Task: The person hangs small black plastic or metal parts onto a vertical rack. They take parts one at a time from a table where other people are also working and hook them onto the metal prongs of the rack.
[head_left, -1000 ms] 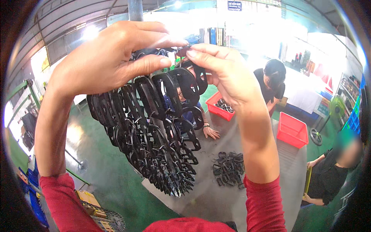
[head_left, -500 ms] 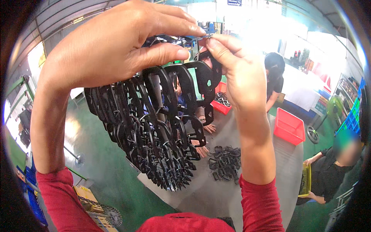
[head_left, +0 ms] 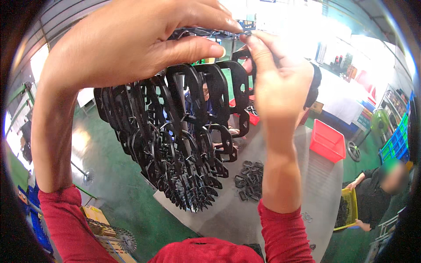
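Note:
A tall rack of several black frame-shaped parts hangs in tiers in front of me, tapering downward. My left hand arches over its top, fingers stretched to the right and thumb held apart from them. The left index fingertip meets the fingertips of my right hand at the rack's upper right edge. There, my right thumb and index finger pinch the upper end of a black frame-shaped part. The exact contact point is small and partly hidden by the fingers.
On the grey table lies a pile of black parts. A red bin stands at its far right. To the right, a person holds a yellow basket. Another person is partly visible behind the rack. Spiky round racks lie lower left.
Both hands have shifted slightly up and right, with the fingertips still meeting. The person at right has tipped the yellow basket, so dark contents show. The person at the back is now mostly behind my right hand.

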A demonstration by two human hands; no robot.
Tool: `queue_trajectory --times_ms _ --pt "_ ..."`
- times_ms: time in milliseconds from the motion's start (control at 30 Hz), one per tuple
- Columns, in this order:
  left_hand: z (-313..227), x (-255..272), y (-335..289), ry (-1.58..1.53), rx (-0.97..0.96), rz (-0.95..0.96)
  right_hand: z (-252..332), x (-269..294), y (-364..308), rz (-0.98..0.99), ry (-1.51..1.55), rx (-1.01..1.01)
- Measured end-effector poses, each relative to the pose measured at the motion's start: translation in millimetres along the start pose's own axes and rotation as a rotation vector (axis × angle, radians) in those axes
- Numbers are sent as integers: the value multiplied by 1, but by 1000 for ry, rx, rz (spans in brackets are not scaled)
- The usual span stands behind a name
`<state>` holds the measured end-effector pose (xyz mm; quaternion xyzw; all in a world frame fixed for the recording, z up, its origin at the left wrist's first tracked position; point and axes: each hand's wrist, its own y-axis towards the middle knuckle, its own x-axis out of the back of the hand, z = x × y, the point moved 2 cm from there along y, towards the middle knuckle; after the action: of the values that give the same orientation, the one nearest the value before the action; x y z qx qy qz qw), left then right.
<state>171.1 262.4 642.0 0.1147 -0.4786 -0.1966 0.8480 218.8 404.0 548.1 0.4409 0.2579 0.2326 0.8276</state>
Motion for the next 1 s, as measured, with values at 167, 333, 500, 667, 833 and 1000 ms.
queue_trajectory --times_ms 167,333,500,667,833,1000 --pt "2 -1 0 -18 13 17 -5 -8 -2 -84 -38 67" --pt "1 0 2 -79 6 7 3 -5 -4 -56 157 -73" --pt "4 -3 -3 -71 3 -4 -6 -8 -5 29 339 -206" --pt "9 -1 -7 21 4 -14 -14 24 -5 -153 202 -105" --pt "22 -2 -18 -152 204 8 -50 43 -2 -175 78 -311" --pt "29 -2 -11 -132 207 72 -125 87 7 -137 -177 -395"
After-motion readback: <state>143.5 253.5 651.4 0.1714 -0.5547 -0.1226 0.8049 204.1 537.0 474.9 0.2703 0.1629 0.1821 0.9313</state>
